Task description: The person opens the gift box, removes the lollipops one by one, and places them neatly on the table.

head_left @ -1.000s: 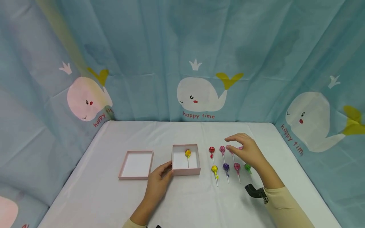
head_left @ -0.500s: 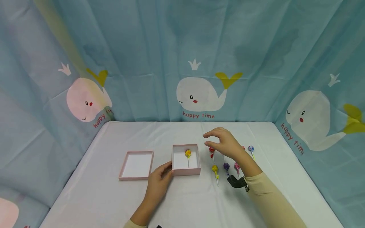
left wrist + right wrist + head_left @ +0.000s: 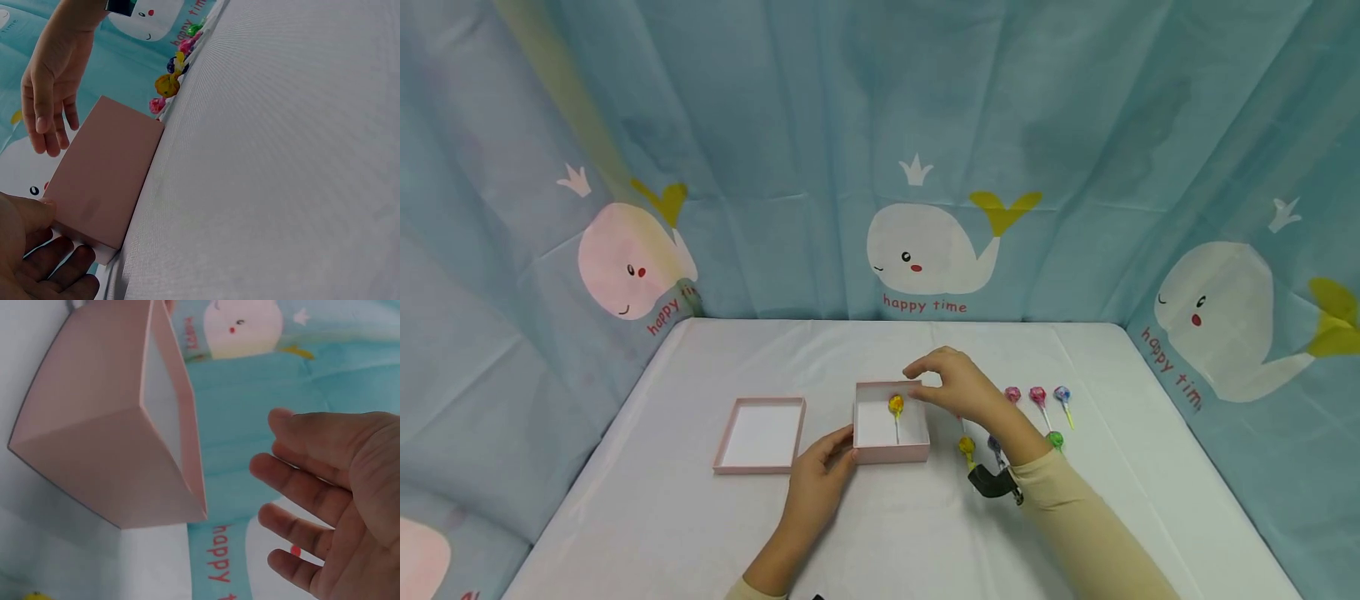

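Observation:
A shallow pink box [image 3: 891,454] with a white inside stands mid-table, its top uncovered. One yellow lollipop [image 3: 896,405] lies inside it, stick towards the front. My left hand [image 3: 816,483] holds the box at its left front corner; the left wrist view shows the thumb on the pink wall [image 3: 106,178] and the fingers round the side. Over the box's right rim hovers my right hand [image 3: 958,387], thumb and fingers apart. In the right wrist view that hand [image 3: 337,494] is clear of the box [image 3: 106,469] and holds nothing.
Left of the box lies a matching pink lid [image 3: 760,433], white inside up. Several lollipops lie to the right, among them a yellow one [image 3: 966,446], a blue one [image 3: 1062,393] and a green one [image 3: 1056,440]; my right forearm hides some. A whale-print curtain [image 3: 805,250] hangs behind.
My right hand has moved left, from above the lollipops to the box's right rim, fingers still apart. The left hand and box have stayed in place.

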### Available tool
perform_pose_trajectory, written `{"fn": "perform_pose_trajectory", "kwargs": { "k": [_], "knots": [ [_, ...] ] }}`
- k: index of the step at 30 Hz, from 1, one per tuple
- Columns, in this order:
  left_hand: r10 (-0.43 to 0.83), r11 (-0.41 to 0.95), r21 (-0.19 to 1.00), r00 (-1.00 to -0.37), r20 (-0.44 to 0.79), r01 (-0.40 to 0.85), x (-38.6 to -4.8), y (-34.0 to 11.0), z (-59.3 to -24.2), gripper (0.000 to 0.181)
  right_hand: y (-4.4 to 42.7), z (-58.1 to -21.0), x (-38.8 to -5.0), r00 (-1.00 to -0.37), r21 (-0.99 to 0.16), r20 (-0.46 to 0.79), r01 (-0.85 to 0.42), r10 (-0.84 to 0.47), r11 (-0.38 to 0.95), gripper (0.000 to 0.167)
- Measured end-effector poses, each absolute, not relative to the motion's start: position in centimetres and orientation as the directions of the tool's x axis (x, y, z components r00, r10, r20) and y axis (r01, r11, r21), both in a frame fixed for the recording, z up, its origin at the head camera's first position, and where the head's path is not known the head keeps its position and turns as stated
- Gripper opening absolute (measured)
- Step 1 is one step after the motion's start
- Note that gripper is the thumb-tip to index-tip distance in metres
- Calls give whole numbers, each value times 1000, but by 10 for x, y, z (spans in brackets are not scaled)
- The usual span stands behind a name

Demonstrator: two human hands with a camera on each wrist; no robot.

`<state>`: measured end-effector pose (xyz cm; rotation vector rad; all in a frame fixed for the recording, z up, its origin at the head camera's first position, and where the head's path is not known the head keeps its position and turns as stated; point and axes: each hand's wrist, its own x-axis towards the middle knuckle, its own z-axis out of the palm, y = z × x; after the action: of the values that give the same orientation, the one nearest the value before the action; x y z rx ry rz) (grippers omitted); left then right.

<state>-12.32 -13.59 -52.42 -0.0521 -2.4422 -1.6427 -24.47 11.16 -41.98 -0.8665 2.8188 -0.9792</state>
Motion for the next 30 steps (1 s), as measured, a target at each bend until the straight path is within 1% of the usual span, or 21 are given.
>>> {"fn": "perform_pose_trajectory", "kwargs": {
  "k": [8, 18, 30],
  "knots": [
    [-78, 388, 911, -980, 183, 140, -123, -136, -524, 45, 97, -431, -250, -837, -536, 89, -497, -540, 682, 30],
    [-75, 391, 907, -977, 198, 154, -124, -137, -525, 44, 86, -446, -252, -830, -461, 46, -511, -556, 725, 25],
    [-78, 388, 908, -976, 203, 158, -123, -136, -525, 44, 77, -460, -248, -830, -351, 68, -539, -554, 765, 26]
  ]
}}
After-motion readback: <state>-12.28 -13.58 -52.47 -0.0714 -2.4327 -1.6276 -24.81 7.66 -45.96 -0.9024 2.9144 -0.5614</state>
